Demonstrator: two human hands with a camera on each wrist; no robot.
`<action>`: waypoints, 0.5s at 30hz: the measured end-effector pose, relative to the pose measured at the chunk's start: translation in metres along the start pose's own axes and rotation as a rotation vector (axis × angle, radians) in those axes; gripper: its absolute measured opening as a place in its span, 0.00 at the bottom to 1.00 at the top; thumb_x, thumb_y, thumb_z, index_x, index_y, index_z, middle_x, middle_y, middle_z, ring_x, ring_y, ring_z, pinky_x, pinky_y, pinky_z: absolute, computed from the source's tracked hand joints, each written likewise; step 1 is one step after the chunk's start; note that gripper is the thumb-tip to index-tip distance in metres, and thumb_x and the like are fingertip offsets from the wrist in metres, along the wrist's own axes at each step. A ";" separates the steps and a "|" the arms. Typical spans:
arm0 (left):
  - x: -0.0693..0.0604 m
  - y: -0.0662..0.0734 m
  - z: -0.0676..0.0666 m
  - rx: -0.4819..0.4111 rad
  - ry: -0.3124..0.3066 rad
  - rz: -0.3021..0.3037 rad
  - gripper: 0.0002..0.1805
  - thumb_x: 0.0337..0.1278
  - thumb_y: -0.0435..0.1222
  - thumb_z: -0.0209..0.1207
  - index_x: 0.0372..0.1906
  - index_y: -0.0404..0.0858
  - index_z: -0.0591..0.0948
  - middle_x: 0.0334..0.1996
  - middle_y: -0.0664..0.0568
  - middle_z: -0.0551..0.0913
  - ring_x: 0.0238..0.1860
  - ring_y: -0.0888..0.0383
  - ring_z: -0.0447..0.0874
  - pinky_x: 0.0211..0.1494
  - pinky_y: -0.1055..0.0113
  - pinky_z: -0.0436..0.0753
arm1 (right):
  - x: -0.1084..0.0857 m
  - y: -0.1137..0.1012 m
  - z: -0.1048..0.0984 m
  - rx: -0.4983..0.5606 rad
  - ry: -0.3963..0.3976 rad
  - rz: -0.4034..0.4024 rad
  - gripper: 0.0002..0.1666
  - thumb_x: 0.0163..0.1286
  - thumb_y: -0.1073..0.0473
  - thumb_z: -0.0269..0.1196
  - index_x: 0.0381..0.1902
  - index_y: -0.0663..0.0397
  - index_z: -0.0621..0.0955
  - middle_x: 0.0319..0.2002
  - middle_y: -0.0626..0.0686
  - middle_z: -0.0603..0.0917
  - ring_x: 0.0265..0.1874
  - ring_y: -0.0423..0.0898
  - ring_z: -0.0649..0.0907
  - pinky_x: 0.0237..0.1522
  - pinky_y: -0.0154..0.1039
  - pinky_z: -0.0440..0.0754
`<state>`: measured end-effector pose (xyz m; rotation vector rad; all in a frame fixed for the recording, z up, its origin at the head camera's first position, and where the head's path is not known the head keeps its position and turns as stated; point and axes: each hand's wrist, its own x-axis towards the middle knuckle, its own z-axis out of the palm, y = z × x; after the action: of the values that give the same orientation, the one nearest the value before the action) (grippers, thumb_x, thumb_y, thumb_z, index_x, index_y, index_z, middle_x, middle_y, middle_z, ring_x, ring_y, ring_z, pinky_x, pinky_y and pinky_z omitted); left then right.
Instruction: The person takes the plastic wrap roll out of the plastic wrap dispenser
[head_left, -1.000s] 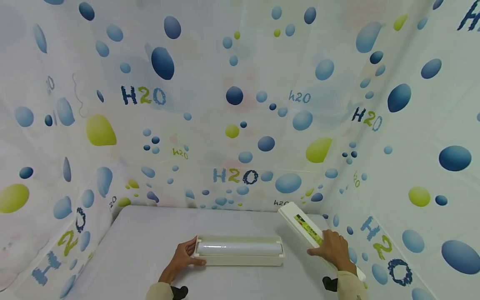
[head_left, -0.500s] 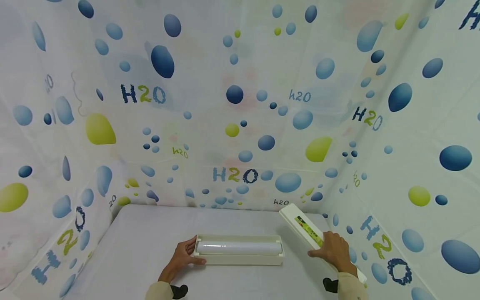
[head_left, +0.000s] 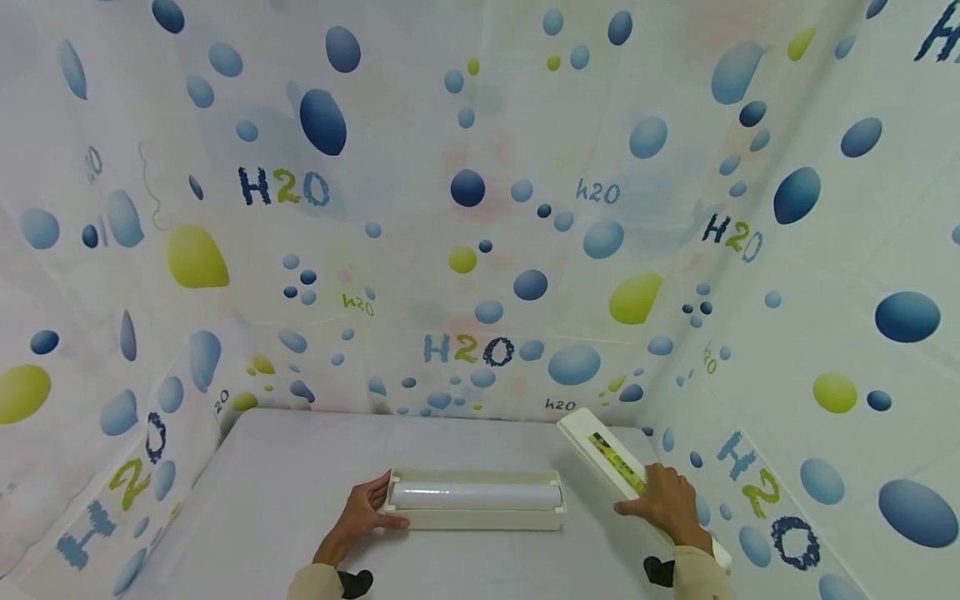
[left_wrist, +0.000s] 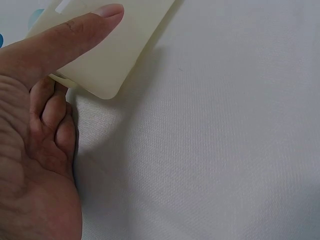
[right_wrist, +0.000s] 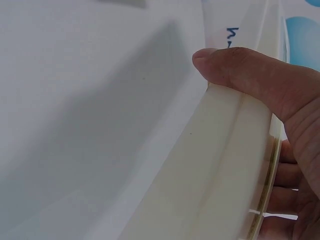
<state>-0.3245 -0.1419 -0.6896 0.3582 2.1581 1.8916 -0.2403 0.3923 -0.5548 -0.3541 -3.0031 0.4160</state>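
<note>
A cream-coloured cling film dispenser (head_left: 480,521) sits lengthwise on the white cloth, uncovered, with a shiny roll of film (head_left: 477,497) lying inside. My left hand (head_left: 363,510) grips its left end, thumb on the front wall and fingers round the back. The left wrist view shows the thumb (left_wrist: 75,40) lying along the corner of the dispenser (left_wrist: 105,70). Off to the right, my right hand (head_left: 667,504) holds the long lid (head_left: 592,435), tilted above the cloth, its green label facing up. In the right wrist view, the thumb (right_wrist: 240,67) presses one side of the lid (right_wrist: 220,145), the fingers the other.
White cloth (head_left: 300,450) covers the table. Behind and on both sides hang white curtains (head_left: 405,150) printed with blue and green drops and H2O lettering. The lid casts a shadow on the cloth.
Both hands keep their holds, with the dispenser and the lid practically still. The head view has shifted very slightly.
</note>
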 end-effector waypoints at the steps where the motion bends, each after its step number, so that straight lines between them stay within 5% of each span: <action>1: 0.000 0.000 0.000 -0.008 -0.002 -0.003 0.60 0.44 0.25 0.83 0.81 0.19 0.60 0.81 0.27 0.62 0.82 0.28 0.65 0.82 0.54 0.76 | 0.000 0.000 0.000 0.002 0.001 -0.002 0.43 0.38 0.37 0.88 0.39 0.66 0.85 0.25 0.52 0.83 0.24 0.47 0.78 0.23 0.37 0.72; 15: -0.001 0.000 0.000 0.004 0.008 -0.015 0.60 0.44 0.25 0.84 0.81 0.20 0.61 0.81 0.27 0.63 0.81 0.28 0.67 0.81 0.55 0.77 | -0.004 0.001 0.001 0.001 -0.010 0.001 0.43 0.39 0.37 0.88 0.39 0.66 0.85 0.25 0.52 0.82 0.24 0.47 0.78 0.23 0.37 0.72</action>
<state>-0.3232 -0.1423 -0.6892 0.3350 2.1639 1.8833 -0.2367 0.3918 -0.5563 -0.3551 -3.0127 0.4212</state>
